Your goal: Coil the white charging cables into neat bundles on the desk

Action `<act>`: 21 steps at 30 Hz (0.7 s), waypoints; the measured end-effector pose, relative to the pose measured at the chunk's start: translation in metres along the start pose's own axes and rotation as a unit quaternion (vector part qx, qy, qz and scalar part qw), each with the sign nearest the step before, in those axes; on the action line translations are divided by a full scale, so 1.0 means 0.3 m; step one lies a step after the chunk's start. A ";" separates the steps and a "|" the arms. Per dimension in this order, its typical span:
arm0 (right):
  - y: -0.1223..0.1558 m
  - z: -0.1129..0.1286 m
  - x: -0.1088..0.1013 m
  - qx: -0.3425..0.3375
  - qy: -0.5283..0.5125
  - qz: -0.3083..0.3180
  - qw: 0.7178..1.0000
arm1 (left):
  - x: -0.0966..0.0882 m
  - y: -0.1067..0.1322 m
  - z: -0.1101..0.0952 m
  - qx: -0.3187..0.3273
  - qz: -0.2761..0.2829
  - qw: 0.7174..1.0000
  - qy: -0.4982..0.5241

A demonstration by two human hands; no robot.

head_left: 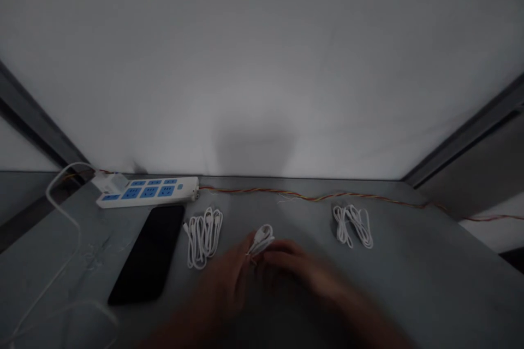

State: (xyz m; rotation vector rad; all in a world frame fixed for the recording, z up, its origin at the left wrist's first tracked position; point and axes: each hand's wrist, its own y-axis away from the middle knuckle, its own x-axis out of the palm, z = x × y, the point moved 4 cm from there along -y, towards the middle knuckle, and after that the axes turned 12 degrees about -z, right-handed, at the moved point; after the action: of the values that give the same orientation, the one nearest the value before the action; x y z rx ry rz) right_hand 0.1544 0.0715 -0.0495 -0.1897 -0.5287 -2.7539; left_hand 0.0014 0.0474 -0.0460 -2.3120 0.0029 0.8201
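Note:
A small coiled white charging cable point(262, 239) is held up between my two hands, low in the middle of the view. My left hand point(231, 272) grips the bundle from the left, its fingers closed. On the other side my right hand point(289, 262) has its fingers bent in at the lower part of the coil, where a thin tie seems to show. Just left of my hands lie coiled white cables point(203, 237) on the grey table. Farther right rest more coiled white cables point(352, 224).
A white power strip point(188, 190) with blue sockets lies at the back left, a white charger point(110, 182) plugged into it. In front is a black phone point(148, 255). A loose white cord point(61, 210) loops at left. Twisted wires point(311, 197) run along the white wall point(262, 65).

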 end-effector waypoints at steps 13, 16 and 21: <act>-0.028 -0.053 0.038 -0.005 0.040 0.008 0.999 | 0.057 0.053 0.005 0.043 0.040 0.994 -0.095; -0.024 -0.053 0.036 0.035 -0.008 0.015 0.999 | 0.060 0.056 0.008 0.037 0.045 0.992 -0.114; -0.022 -0.053 0.027 0.056 -0.027 0.023 0.998 | 0.054 0.048 -0.004 -0.011 0.054 0.996 -0.074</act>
State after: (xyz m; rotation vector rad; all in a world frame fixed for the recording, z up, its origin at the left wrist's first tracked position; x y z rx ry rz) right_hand 0.1435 0.0689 -0.0647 -0.2468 -0.6811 -2.6721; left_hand 0.0120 0.0389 -0.0629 -2.2814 0.0538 1.0501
